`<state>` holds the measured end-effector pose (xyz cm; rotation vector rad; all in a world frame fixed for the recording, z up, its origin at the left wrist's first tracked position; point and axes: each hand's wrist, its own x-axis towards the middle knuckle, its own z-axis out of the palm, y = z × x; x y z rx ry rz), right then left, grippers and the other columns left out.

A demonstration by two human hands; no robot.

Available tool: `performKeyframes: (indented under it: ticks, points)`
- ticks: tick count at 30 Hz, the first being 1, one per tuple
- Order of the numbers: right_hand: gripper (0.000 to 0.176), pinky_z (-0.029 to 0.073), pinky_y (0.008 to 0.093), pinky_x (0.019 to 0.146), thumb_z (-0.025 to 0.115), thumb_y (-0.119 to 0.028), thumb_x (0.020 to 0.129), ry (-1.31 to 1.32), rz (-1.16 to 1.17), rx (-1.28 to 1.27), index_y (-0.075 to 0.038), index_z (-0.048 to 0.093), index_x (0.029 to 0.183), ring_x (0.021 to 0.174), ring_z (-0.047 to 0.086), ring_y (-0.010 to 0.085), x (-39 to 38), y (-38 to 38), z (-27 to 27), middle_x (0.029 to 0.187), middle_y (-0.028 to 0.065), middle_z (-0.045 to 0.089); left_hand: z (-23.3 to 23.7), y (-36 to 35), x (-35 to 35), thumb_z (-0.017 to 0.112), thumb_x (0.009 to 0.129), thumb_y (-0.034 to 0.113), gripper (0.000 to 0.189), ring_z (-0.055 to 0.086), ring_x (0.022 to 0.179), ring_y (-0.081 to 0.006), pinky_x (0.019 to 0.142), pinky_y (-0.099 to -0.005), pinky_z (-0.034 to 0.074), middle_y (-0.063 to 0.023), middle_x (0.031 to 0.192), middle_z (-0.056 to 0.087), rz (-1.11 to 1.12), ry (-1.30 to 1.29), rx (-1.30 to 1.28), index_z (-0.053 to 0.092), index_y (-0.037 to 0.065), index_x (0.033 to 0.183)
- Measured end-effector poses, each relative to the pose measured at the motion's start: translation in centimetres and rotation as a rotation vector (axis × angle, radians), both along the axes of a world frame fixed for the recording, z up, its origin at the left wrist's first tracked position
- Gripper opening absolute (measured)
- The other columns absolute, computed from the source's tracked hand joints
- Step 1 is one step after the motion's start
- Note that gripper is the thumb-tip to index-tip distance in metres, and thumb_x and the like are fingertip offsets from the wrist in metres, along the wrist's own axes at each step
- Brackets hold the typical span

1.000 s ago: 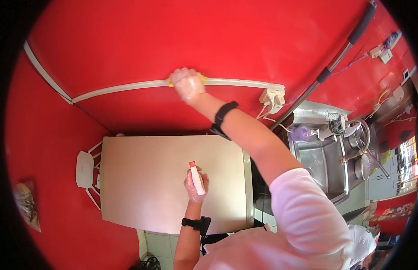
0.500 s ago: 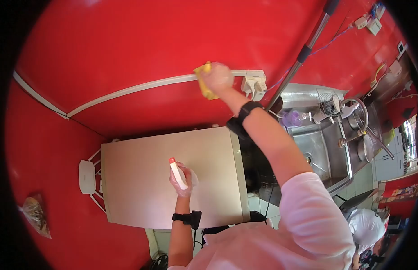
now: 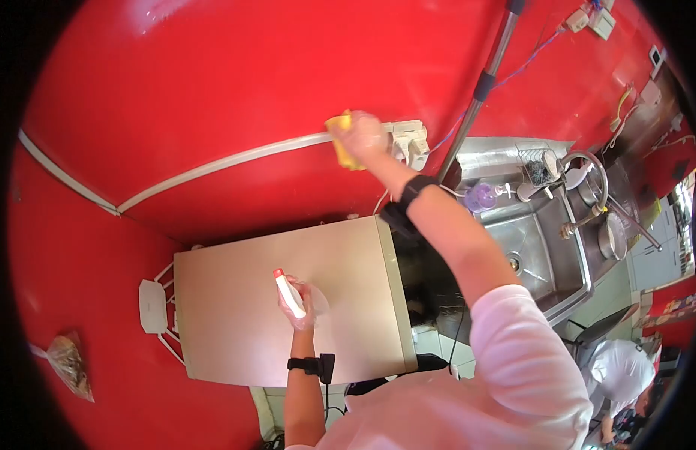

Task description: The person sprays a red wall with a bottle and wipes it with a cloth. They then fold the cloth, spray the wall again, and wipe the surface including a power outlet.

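Observation:
My right hand, in a clear plastic glove, presses a yellow cloth against the white cable trunking on the red wall. Just right of that hand is a socket with plugs in it. My left hand, also gloved, is wrapped round a spray bottle above the beige tabletop. The white spray head with its red nozzle tip points away from me; the bottle's body is mostly hidden by the hand.
To the right is a steel sink with a purple soap bottle and a curved tap. A metal pole leans on the wall. A white chair stands left of the table. Another person is at the lower right.
My right hand and the yellow cloth have shifted slightly along the trunking toward the socket. The view has turned a little. My left hand still grips the spray bottle.

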<state>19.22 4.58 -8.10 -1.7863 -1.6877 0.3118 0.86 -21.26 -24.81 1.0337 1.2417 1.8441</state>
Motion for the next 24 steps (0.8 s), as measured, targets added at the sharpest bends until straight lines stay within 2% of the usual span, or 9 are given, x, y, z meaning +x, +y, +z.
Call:
performKeyframes:
  ticks: [4,6,11,14,18,20,22,23,24]
  points:
    - [0.044,0.051,0.0392,0.076,0.063,-0.046,0.073,0.059,-0.040,-0.095,-0.007,0.063,0.092,0.089,0.063,0.0295,-0.9,0.6,-0.7,0.092,0.0151,0.065,-1.7,0.0,-0.8,0.055,0.073,-0.013,0.034,0.048,0.077,-0.0094,0.066,-0.0220,0.044,-0.0019,0.093,0.043,-0.048,0.023,-0.018,0.047,0.005,0.100]
    - [0.043,0.051,0.0390,0.077,0.062,-0.044,0.074,0.066,-0.059,-0.142,-0.006,0.064,0.094,0.091,0.063,0.0294,0.9,1.0,-0.7,0.093,0.0152,0.065,-2.3,0.0,-0.6,0.058,0.074,-0.010,0.032,0.048,0.079,-0.0101,0.066,-0.0234,0.045,-0.0026,0.095,0.043,0.043,-0.077,-0.026,0.047,0.004,0.101]
    - [0.042,0.051,0.0397,0.077,0.062,-0.042,0.074,0.034,-0.249,-0.232,-0.004,0.065,0.093,0.089,0.064,0.0300,7.5,0.5,0.1,0.095,0.0166,0.065,-1.1,-0.3,-0.8,0.061,0.076,-0.005,0.031,0.049,0.075,-0.0094,0.065,-0.0221,0.045,-0.0032,0.098,0.044,-0.046,0.078,0.022,0.046,0.005,0.101]
    - [0.042,0.051,0.0412,0.076,0.060,-0.042,0.075,-0.015,-0.357,-0.049,-0.003,0.064,0.090,0.086,0.064,0.0316,10.2,-0.4,-1.3,0.091,0.0172,0.065,-1.2,-0.2,-0.8,0.058,0.075,-0.008,0.032,0.048,0.071,-0.0083,0.063,-0.0215,0.044,-0.0025,0.095,0.044,-0.008,0.031,-0.003,0.046,0.005,0.102]
    - [0.045,0.050,0.0433,0.073,0.064,-0.044,0.073,0.101,-0.142,-0.032,-0.003,0.063,0.090,0.083,0.063,0.0346,10.5,-8.0,-4.9,0.089,0.0194,0.064,-2.6,-0.5,-1.5,0.056,0.073,-0.009,0.038,0.048,0.068,-0.0077,0.062,-0.0224,0.044,-0.0025,0.092,0.046,-0.023,0.167,-0.013,0.047,0.003,0.107]
    - [0.042,0.050,0.0391,0.071,0.066,-0.039,0.077,0.495,-0.017,-0.075,-0.001,0.063,0.096,0.079,0.064,0.0302,9.9,-13.9,-7.2,0.088,0.0153,0.065,-2.5,0.1,-0.5,0.056,0.072,-0.009,0.040,0.048,0.068,-0.0077,0.061,-0.0227,0.044,-0.0027,0.092,0.046,0.033,0.206,-0.006,0.047,0.003,0.109]
    - [0.038,0.050,0.0371,0.077,0.063,-0.036,0.083,1.133,0.034,-0.193,-0.003,0.060,0.102,0.085,0.063,0.0244,8.7,-18.2,-8.7,0.094,0.0085,0.065,-3.1,0.1,0.5,0.057,0.071,-0.008,0.041,0.048,0.068,-0.0085,0.062,-0.0236,0.044,-0.0031,0.094,0.047,-0.053,0.143,0.000,0.049,0.002,0.109]
    - [0.038,0.050,0.0371,0.077,0.063,-0.036,0.083,1.137,0.026,-0.198,-0.003,0.060,0.102,0.085,0.063,0.0244,8.9,-19.6,-8.8,0.094,0.0085,0.065,-2.1,0.3,2.2,0.056,0.071,-0.008,0.040,0.048,0.067,-0.0090,0.062,-0.0230,0.044,-0.0024,0.091,0.047,-0.039,0.061,0.066,0.049,0.002,0.108]
    - [0.039,0.048,0.0369,0.081,0.061,-0.036,0.085,1.418,0.022,-0.310,-0.005,0.057,0.108,0.091,0.061,0.0228,9.1,-21.3,-8.8,0.099,0.0066,0.063,-0.8,0.4,3.9,0.056,0.071,-0.008,0.040,0.048,0.067,-0.0090,0.062,-0.0230,0.044,-0.0024,0.091,0.047,-0.045,0.073,0.048,0.049,0.002,0.108]
